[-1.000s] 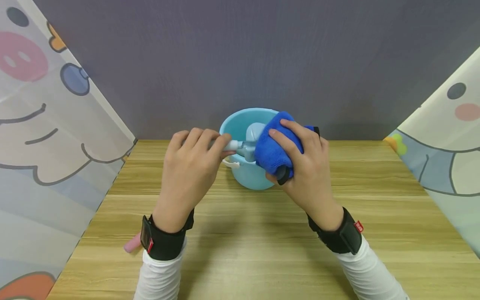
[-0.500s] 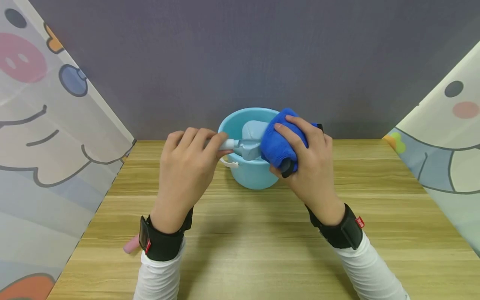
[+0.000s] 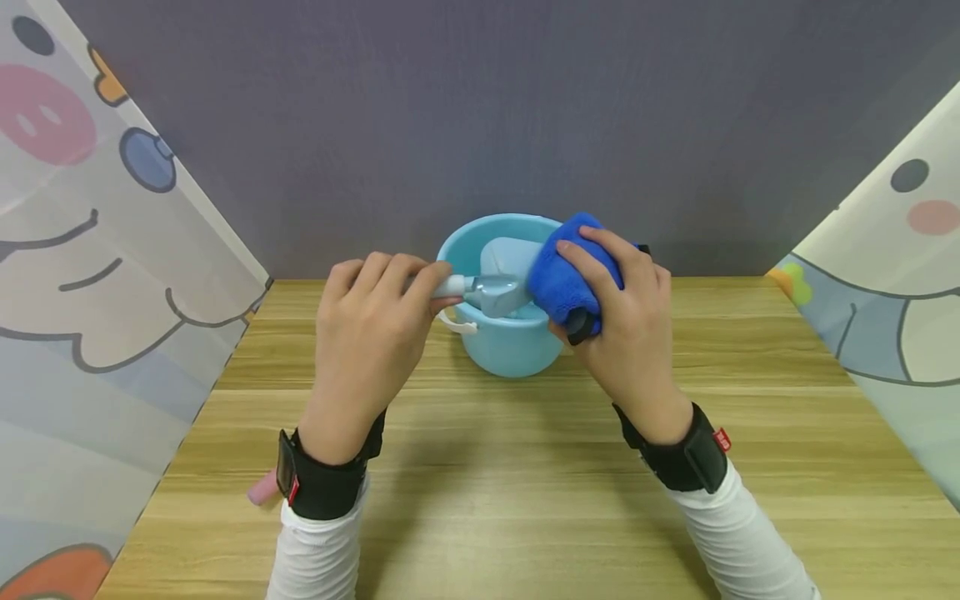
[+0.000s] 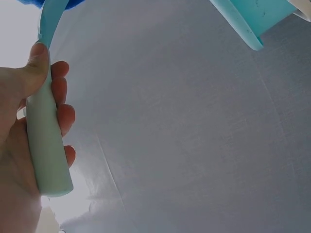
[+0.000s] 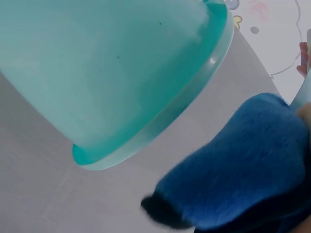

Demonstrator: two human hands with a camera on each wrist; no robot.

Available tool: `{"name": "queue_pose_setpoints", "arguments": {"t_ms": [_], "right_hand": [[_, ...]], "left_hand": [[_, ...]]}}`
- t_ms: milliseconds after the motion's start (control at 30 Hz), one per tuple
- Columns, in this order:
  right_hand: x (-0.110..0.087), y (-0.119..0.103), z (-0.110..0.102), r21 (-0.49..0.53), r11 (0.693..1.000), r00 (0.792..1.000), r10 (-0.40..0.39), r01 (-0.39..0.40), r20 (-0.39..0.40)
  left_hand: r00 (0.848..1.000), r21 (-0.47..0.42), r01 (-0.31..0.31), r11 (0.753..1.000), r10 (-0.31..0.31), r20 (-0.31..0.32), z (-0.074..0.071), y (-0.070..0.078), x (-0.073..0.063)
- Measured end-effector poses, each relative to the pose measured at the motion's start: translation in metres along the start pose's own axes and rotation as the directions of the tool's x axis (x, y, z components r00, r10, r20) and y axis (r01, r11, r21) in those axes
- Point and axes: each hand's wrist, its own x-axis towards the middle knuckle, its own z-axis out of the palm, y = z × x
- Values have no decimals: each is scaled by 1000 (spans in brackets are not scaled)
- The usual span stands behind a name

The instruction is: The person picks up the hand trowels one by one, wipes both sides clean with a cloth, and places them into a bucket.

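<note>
My left hand grips the pale handle of a toy shovel, thumb along its upper part in the left wrist view. The shovel's light blue blade points right, over the mouth of a light blue bucket. My right hand holds a bunched blue plush cloth with black edging against the far end of the shovel, which it covers. In the right wrist view the cloth lies close to the bucket's rim. A rounded light blue shape shows within the bucket.
The bucket stands on a wood-grain table close to a dark grey wall. Its white handle hangs at the left. A pink stick-like piece lies beside my left wrist. Cartoon-printed panels flank both sides.
My right hand has slid the cloth right and slightly up along the shovel, uncovering more of its blade. My left hand has shifted slightly left with the handle.
</note>
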Motion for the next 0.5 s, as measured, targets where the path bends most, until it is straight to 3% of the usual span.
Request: {"name": "queue_pose_setpoints", "arguments": {"t_ms": [500], "right_hand": [[5, 6, -3, -33, 998, 998, 45, -47, -41]], "left_hand": [[998, -49, 22, 999, -19, 58, 1, -5, -1]]}}
